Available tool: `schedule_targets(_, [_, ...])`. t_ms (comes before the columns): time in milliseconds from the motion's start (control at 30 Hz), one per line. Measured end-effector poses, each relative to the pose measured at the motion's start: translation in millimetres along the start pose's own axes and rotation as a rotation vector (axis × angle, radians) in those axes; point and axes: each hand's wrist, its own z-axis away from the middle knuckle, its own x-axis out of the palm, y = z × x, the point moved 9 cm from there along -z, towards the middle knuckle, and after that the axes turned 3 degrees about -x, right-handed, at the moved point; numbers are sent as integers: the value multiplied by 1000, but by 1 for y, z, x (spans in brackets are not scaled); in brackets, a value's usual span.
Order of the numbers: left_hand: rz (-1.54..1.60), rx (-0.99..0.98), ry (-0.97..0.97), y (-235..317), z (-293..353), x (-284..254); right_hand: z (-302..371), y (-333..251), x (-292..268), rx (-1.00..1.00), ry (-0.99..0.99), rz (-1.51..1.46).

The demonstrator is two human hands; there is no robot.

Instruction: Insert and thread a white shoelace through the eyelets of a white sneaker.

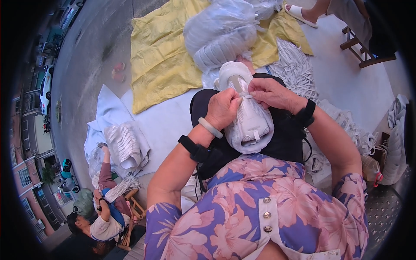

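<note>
A white mesh sneaker [246,117] lies on my lap, toe pointing away, resting on black trousers [286,138]. My left hand [223,108] grips the shoe's left side near the tongue, a pale bangle and a black strap on that wrist. My right hand [271,93] pinches a white lace at the shoe's upper eyelets. Both hands touch the shoe.
Clear bags of white shoes [221,37] lie on a yellow sheet [160,60] ahead. A heap of white laces [297,65] sits to the right. More white shoes [123,145] lie on a white cloth at left. Another person [106,212] sits lower left; a wooden stool [364,52] stands upper right.
</note>
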Motion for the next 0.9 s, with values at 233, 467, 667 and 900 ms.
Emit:
schedule_targets(233, [-11,-243,64,-60,32,-75,21,-14,-17,-360,129,617])
schedule_targets(467, [-226,-546,15,-142,108,-123,40,-25,-18,-622,314,768])
schedule_targets(667, [-254,147,126,-1,58,-41,42,-28,-19,-655,280,824])
schedule_targets(900, [-475,281,86,2,46,-19,52,-25,-45,-589,382,927])
